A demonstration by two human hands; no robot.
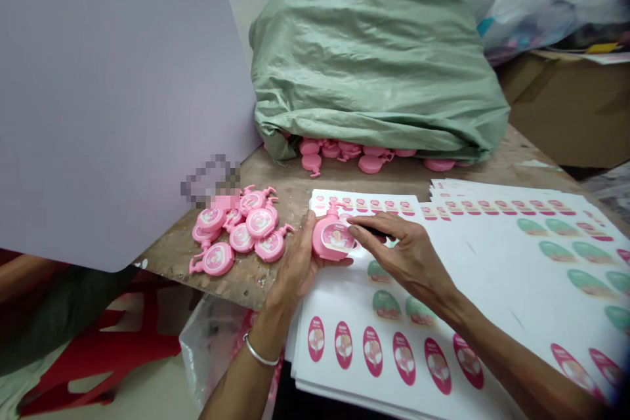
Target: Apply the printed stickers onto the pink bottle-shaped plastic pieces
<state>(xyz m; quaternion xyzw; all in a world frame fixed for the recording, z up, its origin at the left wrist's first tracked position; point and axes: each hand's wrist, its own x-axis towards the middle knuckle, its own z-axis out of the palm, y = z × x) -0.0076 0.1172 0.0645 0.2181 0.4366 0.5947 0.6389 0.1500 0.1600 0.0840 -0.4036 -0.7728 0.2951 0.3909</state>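
My left hand (295, 262) grips a pink bottle-shaped plastic toy (331, 239) from its left side, over the top of a white sticker sheet (354, 348). My right hand (401, 251) lies across the toy from the right, with its fingertips pressed on the oval sticker on the toy's face. The sheet bears pink and green oval stickers. A pile of several stickered pink toys (241, 231) lies on the table just left of my left hand.
A green plastic sack (374, 52) stands at the back with more pink toys (361, 154) spilling from under it. More sticker sheets (541, 236) spread to the right. A large grey board (108, 92) fills the left. Cardboard boxes (575, 105) sit back right, a red stool (128, 348) below.
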